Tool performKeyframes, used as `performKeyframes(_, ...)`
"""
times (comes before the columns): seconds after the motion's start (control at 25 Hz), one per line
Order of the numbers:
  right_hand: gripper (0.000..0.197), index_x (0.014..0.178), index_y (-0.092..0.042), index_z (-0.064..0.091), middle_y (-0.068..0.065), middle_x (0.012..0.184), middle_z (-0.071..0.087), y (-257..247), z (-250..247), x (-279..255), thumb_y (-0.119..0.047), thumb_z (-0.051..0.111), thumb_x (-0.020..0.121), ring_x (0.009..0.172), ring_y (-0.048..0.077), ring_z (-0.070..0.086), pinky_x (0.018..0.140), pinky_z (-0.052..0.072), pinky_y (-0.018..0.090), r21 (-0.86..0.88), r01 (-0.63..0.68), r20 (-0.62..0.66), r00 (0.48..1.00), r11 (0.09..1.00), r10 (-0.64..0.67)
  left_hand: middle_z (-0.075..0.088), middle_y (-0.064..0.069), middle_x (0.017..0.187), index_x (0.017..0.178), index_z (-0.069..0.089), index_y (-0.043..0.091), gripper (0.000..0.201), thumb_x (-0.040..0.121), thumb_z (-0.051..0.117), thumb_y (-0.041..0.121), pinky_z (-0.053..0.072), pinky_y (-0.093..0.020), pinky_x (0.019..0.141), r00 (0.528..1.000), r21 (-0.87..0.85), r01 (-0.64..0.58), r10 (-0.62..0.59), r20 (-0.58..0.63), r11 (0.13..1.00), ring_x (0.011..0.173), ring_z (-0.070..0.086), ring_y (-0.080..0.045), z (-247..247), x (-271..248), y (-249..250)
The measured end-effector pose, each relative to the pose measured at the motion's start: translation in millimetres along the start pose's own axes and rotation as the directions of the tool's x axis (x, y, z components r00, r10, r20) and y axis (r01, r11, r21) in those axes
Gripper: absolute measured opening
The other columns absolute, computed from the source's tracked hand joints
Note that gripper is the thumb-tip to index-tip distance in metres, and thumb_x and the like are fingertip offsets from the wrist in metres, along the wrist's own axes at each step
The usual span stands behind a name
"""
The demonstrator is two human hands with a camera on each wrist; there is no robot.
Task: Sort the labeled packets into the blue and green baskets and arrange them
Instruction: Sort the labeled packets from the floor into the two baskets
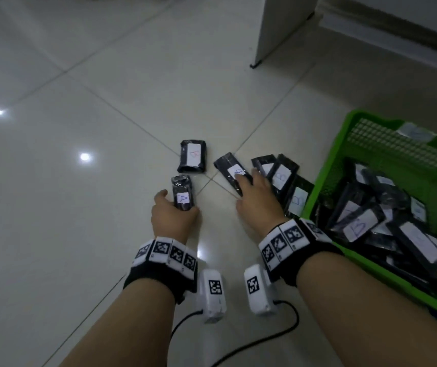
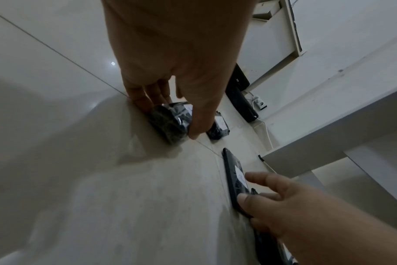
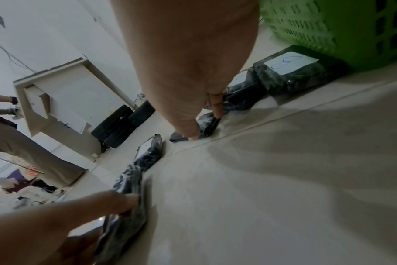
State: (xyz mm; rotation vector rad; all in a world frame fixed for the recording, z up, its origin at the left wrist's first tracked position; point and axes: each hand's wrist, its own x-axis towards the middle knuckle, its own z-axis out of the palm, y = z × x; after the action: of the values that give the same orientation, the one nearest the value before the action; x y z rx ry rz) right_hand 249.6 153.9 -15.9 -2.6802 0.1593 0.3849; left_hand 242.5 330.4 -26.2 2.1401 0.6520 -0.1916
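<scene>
Six floor packets [image 1: 192, 156], one green basket [image 1: 334, 160]

Packets [image 1: 357, 226] lay heaped in the basket [image 1: 331, 168] at my right. Left of it lay a row of packets [image 1: 282, 176], a lone packet [image 1: 228, 165], then the A packet [image 1: 182, 196] before the B packet [image 1: 193, 156].
</scene>
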Motion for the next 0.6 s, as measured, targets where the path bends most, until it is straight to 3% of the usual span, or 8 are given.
performKeyframes(0.12,0.047,0.134,-0.019,0.040,0.015,0.143,0.033,1,5,14,-0.008,0.049,0.089,0.131,0.034,0.028,0.108,0.034,0.047,-0.095,-0.026,0.015,0.999,0.995,0.028,0.064,-0.004,0.112,0.126,0.052,0.018,0.061,0.069,0.072,0.019,0.048,-0.028,0.080,0.998,-0.062,-0.063,0.064,0.028,0.996,0.094,0.063,-0.019,-12,-12,-9)
performKeyframes(0.24,0.035,0.118,-0.018,0.049,0.013,0.122,0.040,-5,7,6,-0.009,0.058,0.085,0.115,0.030,0.040,0.095,0.045,0.041,-0.067,-0.012,-0.079,0.997,0.998,0.007,0.052,0.000,0.117,0.125,0.051,0.026,0.059,0.070,0.072,0.018,0.051,-0.030,0.085,0.993,-0.143,-0.105,0.111,0.040,0.984,0.095,0.061,-0.016,-22,-23,-16)
performKeyframes(0.36,0.028,0.105,-0.016,0.053,0.007,0.114,0.040,-13,2,-8,0.003,0.054,0.084,0.096,0.023,0.051,0.084,0.049,0.031,0.138,0.038,-0.101,0.995,0.990,-0.024,0.045,0.002,0.118,0.125,0.051,0.027,0.056,0.074,0.069,0.011,0.051,-0.022,0.083,0.981,-0.238,-0.170,0.187,0.053,0.956,0.097,0.059,-0.011,-26,-37,-13)
performKeyframes(0.48,0.021,0.104,-0.014,0.057,-0.001,0.114,0.044,-9,-18,-37,-0.001,0.056,0.087,0.096,0.007,0.048,0.080,0.040,0.011,0.424,0.031,-0.203,0.977,0.905,0.061,0.054,0.005,0.119,0.124,0.052,0.031,0.051,0.078,0.067,0.015,0.051,-0.023,0.083,0.971,-0.306,-0.207,0.233,0.050,0.929,0.097,0.060,-0.004,-21,-51,-1)
performKeyframes(0.56,0.020,0.104,-0.013,0.060,-0.002,0.111,0.047,6,-37,-64,-0.002,0.060,0.087,0.093,0.002,0.051,0.077,0.038,-0.002,0.565,0.086,-0.366,0.917,0.820,0.156,0.060,0.005,0.116,0.123,0.054,0.035,0.048,0.079,0.067,0.018,0.054,-0.031,0.085,0.962,-0.364,-0.224,0.265,0.066,0.904,0.096,0.063,-0.008,-11,-64,11)
performKeyframes(0.6,0.020,0.103,-0.013,0.061,-0.001,0.110,0.049,21,-48,-79,-0.003,0.061,0.087,0.090,-0.001,0.053,0.076,0.040,-0.003,0.600,0.117,-0.444,0.871,0.791,0.209,0.062,0.006,0.115,0.122,0.055,0.036,0.047,0.079,0.068,0.020,0.055,-0.035,0.086,0.954,-0.385,-0.233,0.286,0.086,0.893,0.097,0.064,-0.011,-1,-71,18)
